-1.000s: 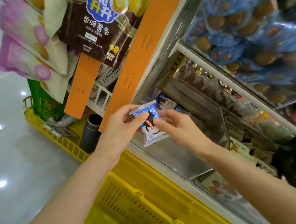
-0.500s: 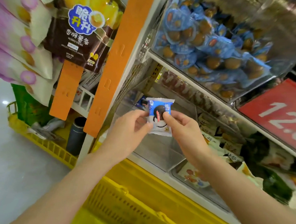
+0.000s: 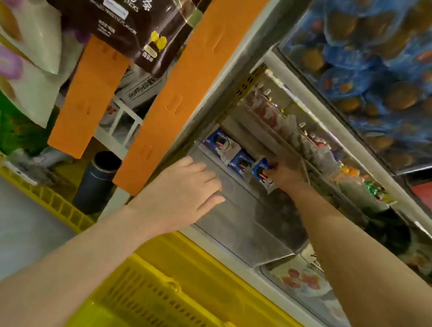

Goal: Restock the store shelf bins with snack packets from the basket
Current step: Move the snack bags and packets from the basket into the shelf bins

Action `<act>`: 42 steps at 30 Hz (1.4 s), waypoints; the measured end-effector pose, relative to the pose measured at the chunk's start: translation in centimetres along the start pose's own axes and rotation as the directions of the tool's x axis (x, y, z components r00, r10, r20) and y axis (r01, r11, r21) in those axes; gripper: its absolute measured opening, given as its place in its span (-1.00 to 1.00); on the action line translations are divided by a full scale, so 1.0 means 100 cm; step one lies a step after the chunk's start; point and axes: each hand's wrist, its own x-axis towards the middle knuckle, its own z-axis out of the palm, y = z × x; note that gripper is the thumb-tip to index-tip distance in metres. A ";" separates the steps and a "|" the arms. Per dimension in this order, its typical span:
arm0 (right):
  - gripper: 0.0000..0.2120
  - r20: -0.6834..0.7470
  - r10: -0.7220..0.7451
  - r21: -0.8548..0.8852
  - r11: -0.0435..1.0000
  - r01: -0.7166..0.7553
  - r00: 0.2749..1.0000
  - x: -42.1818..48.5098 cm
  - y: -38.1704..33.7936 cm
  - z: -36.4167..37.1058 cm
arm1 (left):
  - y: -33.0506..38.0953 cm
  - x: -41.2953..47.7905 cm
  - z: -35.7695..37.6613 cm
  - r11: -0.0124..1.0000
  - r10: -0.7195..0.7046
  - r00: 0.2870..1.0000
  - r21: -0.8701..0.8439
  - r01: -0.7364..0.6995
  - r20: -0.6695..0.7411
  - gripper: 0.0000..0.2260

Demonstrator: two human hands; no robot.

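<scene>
My right hand (image 3: 285,173) reaches deep into a clear shelf bin (image 3: 234,229) and holds a blue-and-white cookie packet (image 3: 262,174) at the back of it. Two more packets of the same kind (image 3: 222,145) stand in a row to its left. Fingers straight, my left hand (image 3: 183,186) hovers at the bin's left front and holds nothing. The yellow basket (image 3: 158,295) sits below my arms at the bottom of the view.
An orange strip (image 3: 186,86) hangs along the shelf post to the left. A bin of blue-wrapped snacks (image 3: 380,72) fills the shelf above. Snack bags (image 3: 122,16) hang at upper left. A dark cylinder (image 3: 95,182) stands in a yellow rack at lower left.
My right hand has carried the packet from in front of the bin to its back, beside two others. My left hand has let go of the packet and stays at the front.
</scene>
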 end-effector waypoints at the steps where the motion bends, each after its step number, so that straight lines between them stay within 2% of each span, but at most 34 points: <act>1: -0.60 -0.005 0.022 -0.034 0.999 -0.023 1.000 0.006 0.002 0.005 | -0.003 -0.001 0.002 1.000 0.022 1.000 -0.005 -0.022 -0.022 -0.66; 3: -0.56 -0.044 0.045 -0.095 0.994 -0.049 0.998 0.016 0.007 0.014 | -0.007 -0.002 0.004 0.999 0.039 0.998 -0.016 -0.040 -0.051 -0.68; 9: -0.59 -0.023 0.105 -0.040 0.994 -0.106 0.994 0.040 0.016 0.036 | -0.010 -0.002 0.009 0.998 0.043 0.997 -0.033 -0.045 -0.068 -0.74; 13: -0.72 -0.112 0.122 -0.134 0.981 -0.137 0.986 0.046 0.016 0.044 | -0.012 -0.002 0.008 0.999 0.037 0.998 -0.035 -0.039 -0.059 -0.72; 15: -0.71 -0.144 0.100 -0.180 0.976 -0.126 0.984 0.044 0.013 0.046 | -0.012 -0.002 0.007 0.998 0.035 0.998 -0.044 -0.037 -0.046 -0.72; 20: -0.66 -0.113 0.107 -0.227 0.965 -0.130 0.988 0.032 0.003 0.042 | -0.011 -0.002 0.004 0.997 0.011 1.000 -0.072 -0.011 0.008 -0.73; 23: -0.62 -0.100 0.028 -0.181 0.982 -0.046 0.995 0.011 -0.010 0.036 | -0.007 -0.003 -0.001 0.997 -0.025 0.998 -0.078 0.029 0.054 -0.72; 26: -0.68 -0.154 -0.061 0.081 0.994 0.074 0.986 -0.024 -0.024 0.028 | 0.001 -0.004 -0.008 0.997 -0.068 0.990 -0.037 0.073 0.120 -0.63; 29: -0.71 -0.268 -0.173 0.250 0.938 0.242 0.948 -0.079 -0.029 0.021 | 0.009 -0.008 -0.013 0.993 -0.114 0.981 0.006 0.114 0.157 -0.58; 31: -0.72 -0.251 -0.242 0.305 0.899 0.313 0.937 -0.122 -0.026 0.019 | 0.017 -0.013 -0.017 0.987 -0.158 0.975 0.010 0.159 0.159 -0.63; 32: -0.70 -0.220 -0.291 0.278 0.896 0.345 0.931 -0.141 -0.021 0.021 | 0.022 -0.017 -0.018 0.984 -0.178 0.972 0.006 0.180 0.154 -0.65; 34: -0.63 -0.180 -0.420 0.099 0.892 0.442 0.889 -0.177 -0.011 0.030 | 0.033 -0.026 -0.021 0.975 -0.214 0.969 -0.028 0.219 0.122 -0.68; 36: -0.59 -0.238 -0.550 -0.064 0.831 0.553 0.800 -0.207 0.001 0.041 | 0.047 -0.041 -0.022 0.971 -0.224 0.971 -0.060 0.229 0.086 -0.71; 39: -0.64 -0.375 -0.620 -0.102 0.767 0.634 0.689 -0.242 0.022 0.070 | 0.062 -0.076 -0.012 0.963 -0.264 0.962 -0.045 0.267 0.076 -0.80; 41: -0.69 -0.358 -0.613 -0.031 0.761 0.648 0.704 -0.263 0.035 0.102 | 0.065 -0.107 0.000 0.942 -0.332 0.934 0.001 0.334 0.133 -0.84; 42: -0.72 -0.311 -0.596 0.005 0.778 0.629 0.740 -0.272 0.041 0.122 | 0.064 -0.125 0.005 0.921 -0.386 0.904 0.023 0.389 0.181 -0.84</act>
